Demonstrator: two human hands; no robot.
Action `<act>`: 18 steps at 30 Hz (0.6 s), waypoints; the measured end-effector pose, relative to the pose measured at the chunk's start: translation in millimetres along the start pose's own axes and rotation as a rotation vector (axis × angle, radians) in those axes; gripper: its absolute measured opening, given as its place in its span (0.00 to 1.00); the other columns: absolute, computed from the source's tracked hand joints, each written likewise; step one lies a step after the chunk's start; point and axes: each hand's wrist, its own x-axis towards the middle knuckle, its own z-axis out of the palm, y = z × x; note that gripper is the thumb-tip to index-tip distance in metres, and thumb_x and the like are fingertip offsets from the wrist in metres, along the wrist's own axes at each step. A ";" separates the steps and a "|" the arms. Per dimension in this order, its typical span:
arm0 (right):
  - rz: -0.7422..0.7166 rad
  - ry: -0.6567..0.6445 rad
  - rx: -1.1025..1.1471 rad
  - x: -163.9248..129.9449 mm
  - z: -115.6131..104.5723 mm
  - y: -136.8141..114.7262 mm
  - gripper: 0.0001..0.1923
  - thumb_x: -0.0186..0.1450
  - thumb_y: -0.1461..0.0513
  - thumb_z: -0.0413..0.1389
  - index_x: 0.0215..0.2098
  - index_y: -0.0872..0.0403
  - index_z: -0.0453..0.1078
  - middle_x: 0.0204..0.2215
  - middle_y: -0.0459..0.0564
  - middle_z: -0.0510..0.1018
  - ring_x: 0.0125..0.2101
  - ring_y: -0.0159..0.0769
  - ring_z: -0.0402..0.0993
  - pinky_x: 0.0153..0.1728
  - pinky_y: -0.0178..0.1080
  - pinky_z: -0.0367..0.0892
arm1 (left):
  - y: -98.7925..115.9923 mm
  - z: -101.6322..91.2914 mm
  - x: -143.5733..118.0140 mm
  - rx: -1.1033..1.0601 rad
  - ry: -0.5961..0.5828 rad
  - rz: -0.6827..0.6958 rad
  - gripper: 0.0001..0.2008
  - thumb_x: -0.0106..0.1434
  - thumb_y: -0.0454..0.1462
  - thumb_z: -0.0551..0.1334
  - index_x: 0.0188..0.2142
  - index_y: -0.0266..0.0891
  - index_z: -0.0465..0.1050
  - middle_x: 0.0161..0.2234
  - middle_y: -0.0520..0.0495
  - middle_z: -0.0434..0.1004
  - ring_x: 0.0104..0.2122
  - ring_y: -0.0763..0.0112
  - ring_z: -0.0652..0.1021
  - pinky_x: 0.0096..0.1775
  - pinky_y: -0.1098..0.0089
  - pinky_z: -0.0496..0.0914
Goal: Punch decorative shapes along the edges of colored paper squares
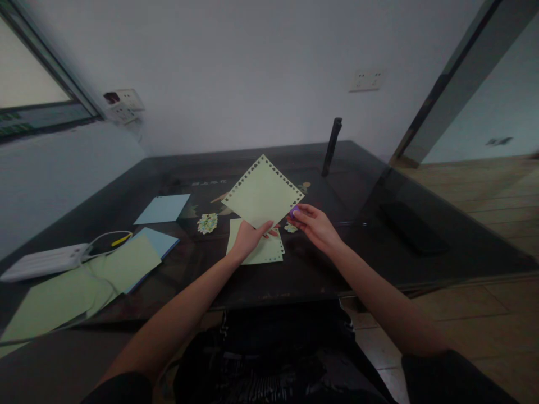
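Note:
My left hand (249,240) grips a pale green sheet of paper (263,193) by its lower corner, thumb on top. The sheet is held up as a diamond, with small punched shapes along its two upper edges. At its right corner, my right hand (314,223) is closed around a small purple craft punch (293,212). Below my left hand lie more pale green sheets (256,258) with holes along the right side. A pile of small punched paper bits (208,223) rests on the table left of the sheet, and a smaller heap (290,228) lies under the punch.
A dark glossy table (202,280) stands against the wall. On its left are a light blue sheet (163,209), larger green sheets (54,300) and a white power strip (46,261) with a cable. A black upright post (332,147) and a flat black object (412,227) are on the right.

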 end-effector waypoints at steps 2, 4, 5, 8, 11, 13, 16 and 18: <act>0.003 -0.001 -0.005 -0.4 0.4 -0.8 0.18 0.46 0.58 0.69 0.33 0.52 0.72 0.32 0.47 0.78 0.34 0.34 0.77 0.46 0.43 0.70 | -1.1 -0.5 1.1 -0.012 0.007 0.003 0.17 0.57 0.40 0.62 0.42 0.30 0.73 0.33 0.38 0.81 0.27 0.63 0.80 0.27 0.70 0.72; 0.010 -0.007 -0.016 -0.8 0.8 -1.7 0.18 0.46 0.58 0.69 0.34 0.53 0.72 0.32 0.47 0.79 0.33 0.34 0.77 0.46 0.42 0.71 | -2.5 -1.2 2.4 -0.018 0.015 0.002 0.17 0.57 0.41 0.62 0.42 0.29 0.73 0.34 0.37 0.81 0.27 0.64 0.80 0.27 0.71 0.72; 0.013 -0.011 -0.020 -1.0 0.9 -2.0 0.18 0.46 0.58 0.69 0.34 0.53 0.73 0.32 0.47 0.79 0.32 0.34 0.77 0.45 0.42 0.71 | -3.0 -1.5 3.0 -0.020 0.021 0.001 0.17 0.57 0.41 0.62 0.41 0.29 0.74 0.34 0.37 0.81 0.26 0.64 0.80 0.27 0.71 0.72; 0.011 -0.012 -0.011 -1.4 1.1 -2.7 0.18 0.46 0.58 0.69 0.33 0.53 0.73 0.31 0.47 0.79 0.31 0.33 0.77 0.44 0.41 0.71 | -3.4 -1.7 3.7 -0.026 0.036 0.013 0.17 0.56 0.41 0.63 0.41 0.30 0.74 0.33 0.38 0.81 0.26 0.64 0.80 0.26 0.71 0.72; 0.013 -0.012 -0.001 -1.6 1.4 -3.0 0.17 0.46 0.59 0.69 0.33 0.53 0.73 0.30 0.46 0.79 0.31 0.32 0.77 0.43 0.40 0.71 | -2.5 -1.2 3.2 -0.027 0.045 0.028 0.16 0.56 0.41 0.63 0.41 0.30 0.74 0.33 0.38 0.81 0.26 0.64 0.80 0.26 0.71 0.72; 0.015 -0.012 0.005 -1.6 1.6 -3.0 0.16 0.46 0.60 0.69 0.32 0.53 0.74 0.30 0.46 0.79 0.31 0.32 0.77 0.43 0.40 0.71 | -1.7 -1.1 2.9 -0.025 0.041 0.027 0.16 0.56 0.40 0.63 0.40 0.30 0.74 0.33 0.38 0.81 0.26 0.64 0.80 0.26 0.71 0.72; 0.016 -0.009 0.016 -1.5 1.5 -2.8 0.16 0.46 0.60 0.69 0.32 0.53 0.74 0.30 0.46 0.79 0.31 0.33 0.77 0.44 0.41 0.71 | -1.3 -1.3 2.8 -0.023 0.038 0.030 0.16 0.56 0.40 0.63 0.40 0.30 0.74 0.33 0.38 0.81 0.26 0.64 0.80 0.26 0.72 0.73; 0.020 -0.007 0.015 -1.4 1.3 -2.7 0.16 0.46 0.60 0.69 0.32 0.53 0.74 0.31 0.47 0.79 0.31 0.33 0.77 0.44 0.41 0.71 | -1.8 -1.5 2.8 -0.022 0.034 0.035 0.16 0.56 0.40 0.63 0.41 0.30 0.74 0.33 0.38 0.81 0.26 0.64 0.80 0.26 0.72 0.72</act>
